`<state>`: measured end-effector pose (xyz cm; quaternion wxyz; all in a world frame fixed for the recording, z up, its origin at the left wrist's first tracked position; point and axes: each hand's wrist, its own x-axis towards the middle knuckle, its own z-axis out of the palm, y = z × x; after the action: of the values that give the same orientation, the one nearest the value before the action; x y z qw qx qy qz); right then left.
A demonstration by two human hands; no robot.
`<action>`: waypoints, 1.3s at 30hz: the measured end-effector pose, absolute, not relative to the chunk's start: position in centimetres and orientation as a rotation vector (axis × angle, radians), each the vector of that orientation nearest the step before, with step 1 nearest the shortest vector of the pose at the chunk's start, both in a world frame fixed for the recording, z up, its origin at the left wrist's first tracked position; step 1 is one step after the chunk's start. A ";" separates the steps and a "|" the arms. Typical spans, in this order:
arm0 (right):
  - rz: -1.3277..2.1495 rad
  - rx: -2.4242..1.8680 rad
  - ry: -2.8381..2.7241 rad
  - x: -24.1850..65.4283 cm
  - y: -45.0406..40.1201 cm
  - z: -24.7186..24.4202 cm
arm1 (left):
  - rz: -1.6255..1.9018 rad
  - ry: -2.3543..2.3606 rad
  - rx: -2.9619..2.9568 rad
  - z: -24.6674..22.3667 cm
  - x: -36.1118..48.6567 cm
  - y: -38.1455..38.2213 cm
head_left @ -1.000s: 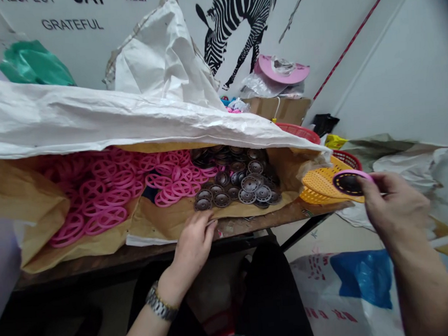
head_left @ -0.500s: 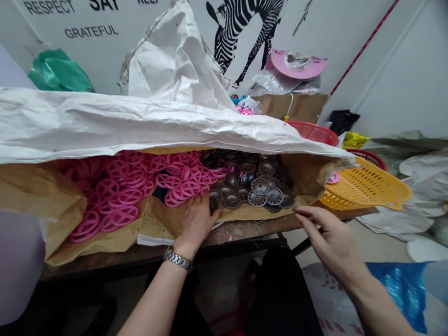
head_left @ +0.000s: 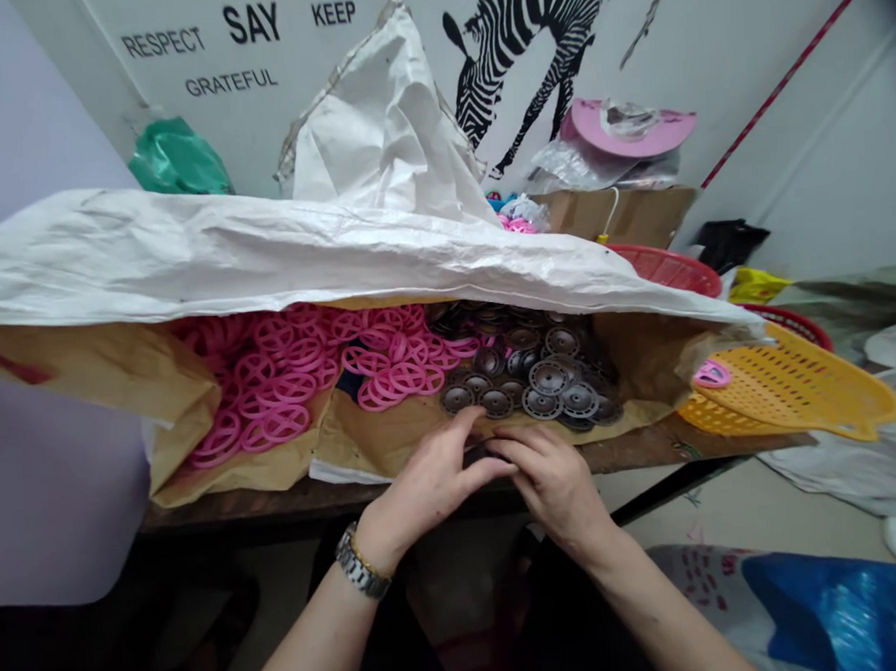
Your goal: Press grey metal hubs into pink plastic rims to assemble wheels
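Note:
An open sack (head_left: 263,245), white outside and brown inside, lies along the table edge. Pink spoked rings (head_left: 277,379) fill its left and middle parts, and dark grey discs (head_left: 551,378) are heaped to their right. My left hand (head_left: 440,466), with a metal watch on the wrist, meets my right hand (head_left: 549,475) at the sack's front edge, below the discs. Fingers of both hands close around a small dark piece between them, mostly hidden; it looks like a grey disc.
Yellow perforated basket (head_left: 803,382) and red baskets (head_left: 670,267) stand at the right. Behind are a cardboard box (head_left: 622,214), a pink visor (head_left: 633,131) and a green bag (head_left: 179,157). A blue and white bag (head_left: 844,595) lies on the floor, lower right.
My left hand has drawn back from the rings and discs toward the front edge. My right hand has moved left to meet it. The camera view has shifted slightly.

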<state>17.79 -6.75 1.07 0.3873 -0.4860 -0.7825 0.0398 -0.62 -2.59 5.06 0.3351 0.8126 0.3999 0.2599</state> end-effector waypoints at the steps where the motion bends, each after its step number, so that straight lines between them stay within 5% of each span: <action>1: 0.138 -1.248 -1.946 17.7 -6.7 1.0 | 0.688 1.081 2.157 5.1 -0.9 -2.0; 8: 0.561 -1.391 -1.513 18.0 -8.1 0.4 | 0.419 1.991 2.563 5.6 -2.2 3.7; 12: 0.760 -1.358 -1.466 18.1 -9.3 -0.3 | 0.268 2.076 2.549 5.0 -2.5 6.1; 19: 0.912 -1.350 -1.321 19.1 -10.6 -0.1 | 0.331 1.974 2.598 4.9 -2.9 5.9; 29: 1.083 -1.267 -0.863 18.9 -9.3 -0.3 | 0.790 1.197 2.278 4.4 -1.8 -1.9; 39: 1.190 -1.182 -0.940 18.0 -9.9 0.7 | 0.761 0.712 0.737 3.4 -0.4 -6.6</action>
<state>17.95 -9.93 0.66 0.5725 -0.5040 -0.4008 0.5075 -0.44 -6.56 3.39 0.8030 0.3442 0.3324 0.3552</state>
